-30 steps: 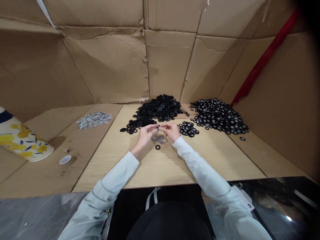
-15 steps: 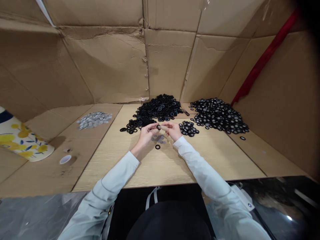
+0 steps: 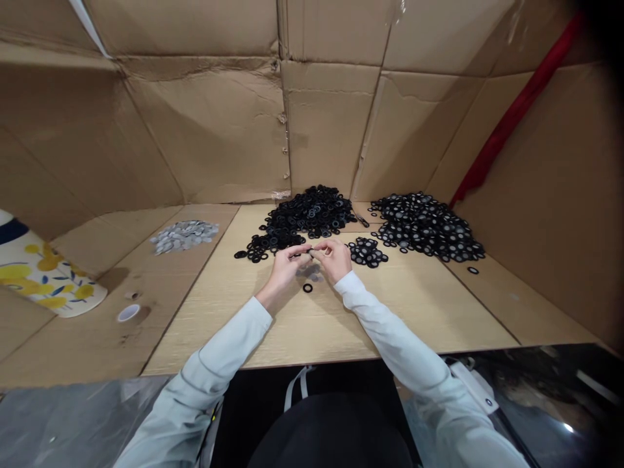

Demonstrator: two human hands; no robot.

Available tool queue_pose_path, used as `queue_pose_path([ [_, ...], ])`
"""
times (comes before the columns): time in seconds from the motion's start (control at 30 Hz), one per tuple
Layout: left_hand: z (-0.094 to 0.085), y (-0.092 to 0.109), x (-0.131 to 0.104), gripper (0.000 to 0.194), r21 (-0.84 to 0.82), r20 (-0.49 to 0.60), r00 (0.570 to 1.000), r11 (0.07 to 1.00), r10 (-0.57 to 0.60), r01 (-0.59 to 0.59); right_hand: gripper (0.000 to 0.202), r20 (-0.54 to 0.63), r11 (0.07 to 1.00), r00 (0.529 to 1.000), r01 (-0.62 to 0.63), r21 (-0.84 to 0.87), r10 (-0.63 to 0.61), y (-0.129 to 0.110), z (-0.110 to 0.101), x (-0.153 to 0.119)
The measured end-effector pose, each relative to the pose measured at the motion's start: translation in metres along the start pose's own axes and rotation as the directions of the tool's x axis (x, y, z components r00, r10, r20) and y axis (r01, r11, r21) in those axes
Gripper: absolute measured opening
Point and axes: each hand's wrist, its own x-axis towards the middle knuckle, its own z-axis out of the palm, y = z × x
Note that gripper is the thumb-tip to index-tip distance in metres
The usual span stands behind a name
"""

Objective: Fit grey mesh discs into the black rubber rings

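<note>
My left hand (image 3: 284, 265) and my right hand (image 3: 335, 259) meet fingertip to fingertip above the middle of the table, both closed in a pinch on one small black ring (image 3: 311, 251). Fingers cover most of that ring, so whether a disc sits inside it cannot be made out. Below the hands a single black ring (image 3: 307, 288) lies flat, beside a few small grey discs (image 3: 312, 272). Just behind rises a heap of black rings (image 3: 312, 211). Right of my right hand is a small cluster of black rings with pale centres (image 3: 368, 252).
A large pile of black rings with pale centres (image 3: 429, 227) spreads at the back right. Grey discs (image 3: 184, 236) are heaped at the left. Further left are a white tape roll (image 3: 129, 312) and a flower-patterned container (image 3: 53, 273). Cardboard walls (image 3: 331, 123) enclose the table.
My right hand has shifted slightly left, closer to my left hand. The ring between the fingertips is now more covered. The piles look unchanged.
</note>
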Motion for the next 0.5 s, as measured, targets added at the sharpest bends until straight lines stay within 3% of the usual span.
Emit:
queue_pose_path([
  [0.1, -0.001, 0.001, 0.000, 0.035, -0.009, 0.003, 1.000, 1.000, -0.004, 0.004, 0.022, 0.020, 0.992, 0.996, -0.091, 0.086, 0.089, 0.005, 0.000, 0.003],
  [0.2, -0.001, 0.001, 0.000, 0.036, -0.017, 0.025, 1.000, 1.000, -0.010, 0.010, 0.025, 0.219, 0.932, 0.958, -0.244, 0.269, 0.187, 0.011, -0.002, 0.008],
  [0.27, -0.002, 0.002, 0.001, 0.037, -0.039, 0.040, 0.999, 0.999, -0.018, 0.019, 0.026, 0.320, 0.882, 0.927, -0.307, 0.356, 0.194, 0.014, -0.004, 0.012],
  [0.37, -0.001, 0.003, 0.001, 0.036, -0.087, 0.062, 0.998, 0.996, -0.019, 0.025, 0.025, 0.354, 0.826, 0.921, -0.322, 0.464, 0.160, 0.018, -0.006, 0.015],
  [0.5, -0.001, 0.004, -0.001, 0.039, -0.128, 0.113, 0.993, 0.991, -0.022, 0.037, 0.027, 0.438, 0.660, 0.884, -0.427, 0.618, 0.161, 0.017, -0.003, 0.012],
])
